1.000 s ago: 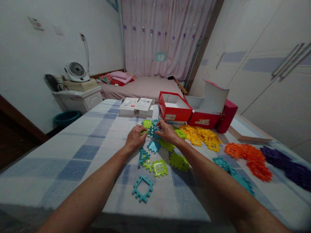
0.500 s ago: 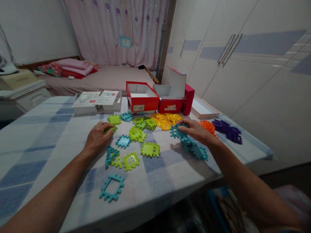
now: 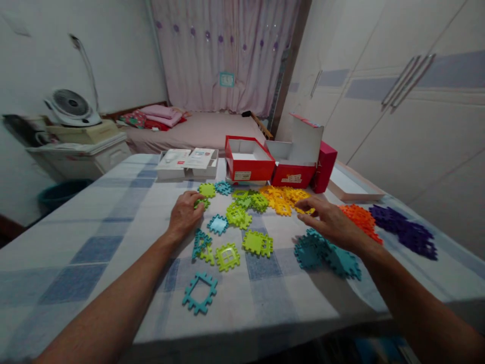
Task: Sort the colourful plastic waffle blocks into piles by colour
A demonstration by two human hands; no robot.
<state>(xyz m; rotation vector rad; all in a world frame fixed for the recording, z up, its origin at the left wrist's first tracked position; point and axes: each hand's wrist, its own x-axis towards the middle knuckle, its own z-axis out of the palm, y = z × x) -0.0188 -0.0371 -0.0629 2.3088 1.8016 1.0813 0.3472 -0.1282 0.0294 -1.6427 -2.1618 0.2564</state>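
Note:
My left hand [image 3: 185, 216] has its fingers closed on a small green interlocking piece [image 3: 202, 203] at the table. Just behind it lies a green square piece [image 3: 206, 190]. My right hand [image 3: 328, 218] hovers over the pile of teal interlocking pieces [image 3: 326, 255], thumb and fingers apart with nothing between them. Its fingertips are close to the yellow pieces [image 3: 284, 197]. Between the hands lie green pieces [image 3: 238, 216], a light-blue square [image 3: 217, 224] and a joined green pair [image 3: 257, 243]. Nearer me are a green window piece [image 3: 228, 257] and a teal square frame [image 3: 200, 293].
Orange pieces [image 3: 359, 220] and dark purple pieces [image 3: 403, 230] are heaped at the right. Along the back stand an open red box [image 3: 250, 169], a second red box [image 3: 293, 174] with its lid up, a white box [image 3: 170, 174] and a shallow tray [image 3: 358, 194].
My right hand has let go of the teal piece, which now lies with the teal pile. My left hand stays at the green piece. The view has swung left.

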